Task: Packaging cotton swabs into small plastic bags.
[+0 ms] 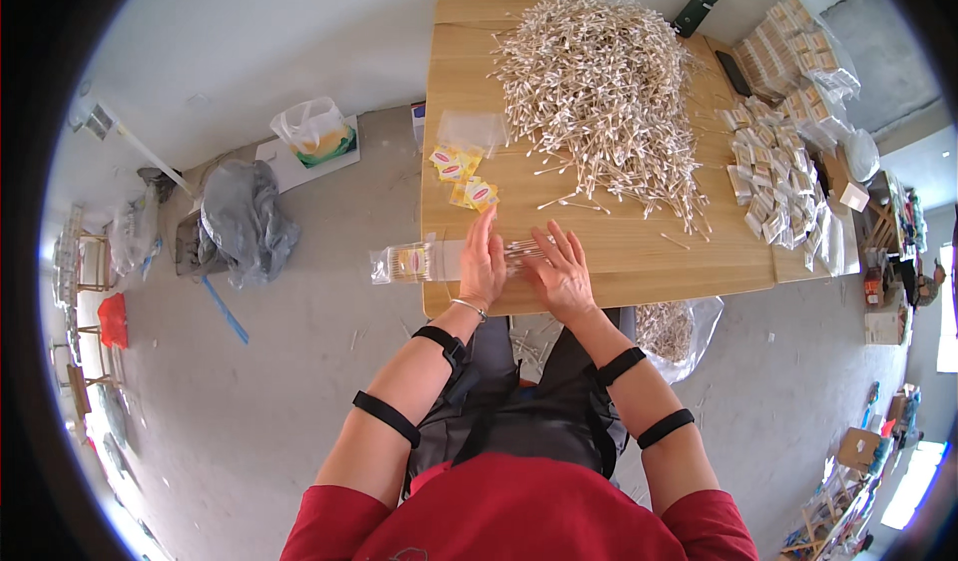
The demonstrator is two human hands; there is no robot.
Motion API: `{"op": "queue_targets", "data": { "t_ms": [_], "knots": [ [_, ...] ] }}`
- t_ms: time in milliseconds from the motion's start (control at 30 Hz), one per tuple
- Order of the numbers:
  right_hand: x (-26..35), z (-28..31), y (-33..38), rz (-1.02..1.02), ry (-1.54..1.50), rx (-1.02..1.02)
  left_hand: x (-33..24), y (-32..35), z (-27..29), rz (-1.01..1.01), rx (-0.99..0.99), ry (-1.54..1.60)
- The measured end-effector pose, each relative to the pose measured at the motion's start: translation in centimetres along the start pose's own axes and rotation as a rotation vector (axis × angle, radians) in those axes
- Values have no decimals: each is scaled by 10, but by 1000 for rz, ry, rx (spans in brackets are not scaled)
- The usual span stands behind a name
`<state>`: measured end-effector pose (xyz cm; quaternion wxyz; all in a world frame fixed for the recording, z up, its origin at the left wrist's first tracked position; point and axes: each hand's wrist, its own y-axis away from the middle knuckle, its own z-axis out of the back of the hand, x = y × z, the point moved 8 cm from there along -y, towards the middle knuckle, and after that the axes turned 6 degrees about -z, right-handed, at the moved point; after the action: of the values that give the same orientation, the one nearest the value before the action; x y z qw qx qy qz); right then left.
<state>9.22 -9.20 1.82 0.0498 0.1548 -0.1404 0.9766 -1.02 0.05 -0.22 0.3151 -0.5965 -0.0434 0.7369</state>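
At the table's near edge, a small bundle of cotton swabs lies crosswise between my two hands. My right hand is around the bundle's right part, thumb on the near side and fingers over the far side. My left hand stands at the bundle's left end, its fingers straight and pointing away from me; its palm side is partly hidden. Just left of it lies a clear plastic bag of swabs with a yellow label, sticking out past the table's left edge. Several yellow cards lie beyond my left hand.
A big heap of loose swabs covers the wooden table's far middle. Filled packs are piled at the right, near a dark bottle and a black phone. Below the table's edge sits a clear bag of swabs.
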Motion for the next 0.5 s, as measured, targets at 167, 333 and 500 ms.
{"op": "queue_targets", "data": {
  "t_ms": [167,333,500],
  "knots": [
    [-8,2,3,7,-172,-110,-2,0,1,9,3,-24],
    [-2,-8,18,31,-41,-21,0,1,2,-8,-5,-11],
    [8,-19,17,-21,91,256,2,1,0,0,5,-43]
  ]
}}
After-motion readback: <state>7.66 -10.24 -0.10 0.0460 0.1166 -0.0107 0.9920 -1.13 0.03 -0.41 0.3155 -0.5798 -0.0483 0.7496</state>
